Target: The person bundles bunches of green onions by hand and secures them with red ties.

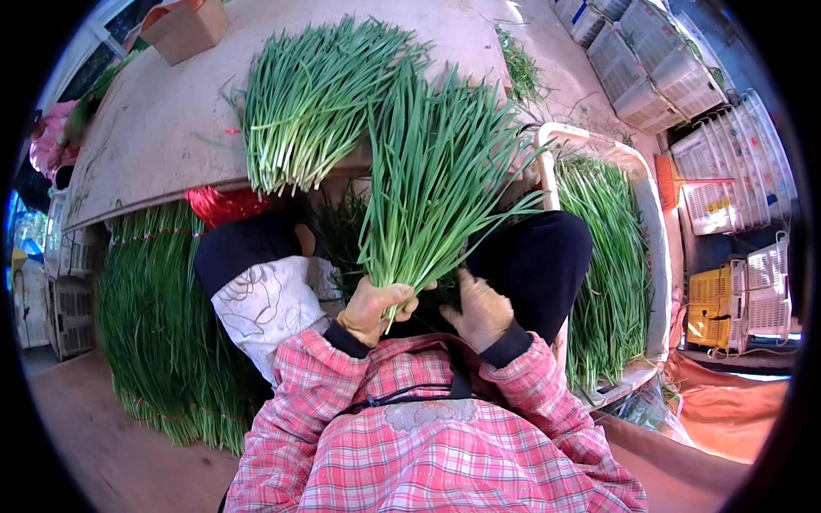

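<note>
My left hand is closed around the pale stem ends of a fanned bunch of garlic chives. The leaves point up and away, over the table's front edge. My right hand is just right of the stems, above my lap, with thumb and forefinger apart. Nothing shows between them; the other fingers are partly hidden. Beyond the held bunch, a loose pile of chives lies on the table, cut ends towards me.
Right of my knee stands a white plastic crate of chives. Tied chive bundles stand at my left, below red ties. A cardboard box sits on the table. Stacked crates line the right; another person's pink sleeve shows far left.
</note>
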Demonstrator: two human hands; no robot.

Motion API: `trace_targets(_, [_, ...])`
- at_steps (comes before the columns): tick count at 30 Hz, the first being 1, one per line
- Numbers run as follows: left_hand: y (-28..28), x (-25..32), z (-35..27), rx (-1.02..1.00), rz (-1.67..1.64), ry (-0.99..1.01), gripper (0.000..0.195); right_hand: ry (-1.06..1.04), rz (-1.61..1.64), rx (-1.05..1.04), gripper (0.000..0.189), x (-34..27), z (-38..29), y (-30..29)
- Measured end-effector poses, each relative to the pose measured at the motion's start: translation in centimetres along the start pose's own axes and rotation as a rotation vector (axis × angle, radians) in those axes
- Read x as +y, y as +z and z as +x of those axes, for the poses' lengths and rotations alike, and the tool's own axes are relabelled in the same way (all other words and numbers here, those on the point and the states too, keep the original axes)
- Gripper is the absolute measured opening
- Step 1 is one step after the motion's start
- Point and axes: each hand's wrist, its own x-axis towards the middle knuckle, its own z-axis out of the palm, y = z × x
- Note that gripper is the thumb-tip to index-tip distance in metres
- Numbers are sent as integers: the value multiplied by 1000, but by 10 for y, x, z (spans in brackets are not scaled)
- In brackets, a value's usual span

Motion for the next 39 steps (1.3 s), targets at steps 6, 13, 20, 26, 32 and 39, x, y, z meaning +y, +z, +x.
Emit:
trace_targets(6, [-3,9,-20,140,146,107,28,-228,417,254,17,-16,2,-25])
trace_targets(13, [2,-9,-17,374,72,153,22,-277,46,244,37,-87,39,-49])
trace_targets(20, [17,9,-45,301,270,116,25,-140,667,445,13,-49,43,-3])
trace_targets(26, [1,10,-64,271,234,102,28,138,1153,382,12,-7,40,-40])
trace_targets(32, [16,11,-60,349,260,151,23,-136,781,266,28,-51,21,-50])
trace_targets(39, [24,13,-58,335,388,179,27,-162,893,166,22,-76,32,-9])
